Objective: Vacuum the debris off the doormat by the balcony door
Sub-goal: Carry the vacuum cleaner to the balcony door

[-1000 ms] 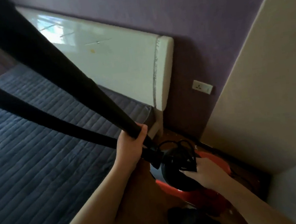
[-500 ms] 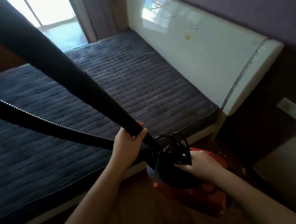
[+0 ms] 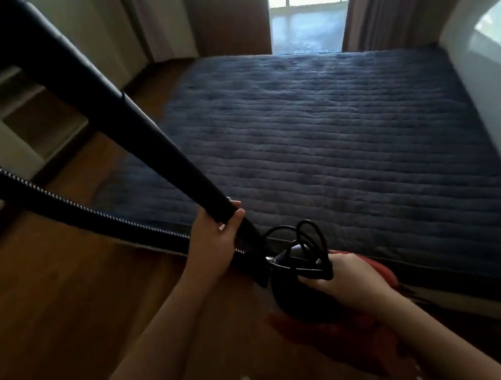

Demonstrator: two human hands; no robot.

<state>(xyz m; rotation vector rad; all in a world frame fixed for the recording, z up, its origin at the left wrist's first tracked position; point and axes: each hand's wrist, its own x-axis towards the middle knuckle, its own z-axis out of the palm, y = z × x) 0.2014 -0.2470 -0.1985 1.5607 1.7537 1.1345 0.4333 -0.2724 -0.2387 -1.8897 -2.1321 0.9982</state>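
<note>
Head view: left hand (image 3: 217, 235) clenched round vacuum wand (image 3: 125, 123), centre frame. Right hand (image 3: 347, 279) gripping vacuum body (image 3: 301, 298) plus coiled cord (image 3: 307, 246), lower centre. Balcony door (image 3: 307, 3) top centre, beyond bed (image 3: 332, 147). Doormat not visible; vacuuming not started.

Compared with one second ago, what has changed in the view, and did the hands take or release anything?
The view swung left: the white headboard slid to the right edge, the wall socket left the frame, and the balcony door beyond the bed appeared. Nothing was taken or released: the left hand still grips the black wand, and the right hand still holds the cord bundle on the vacuum.
</note>
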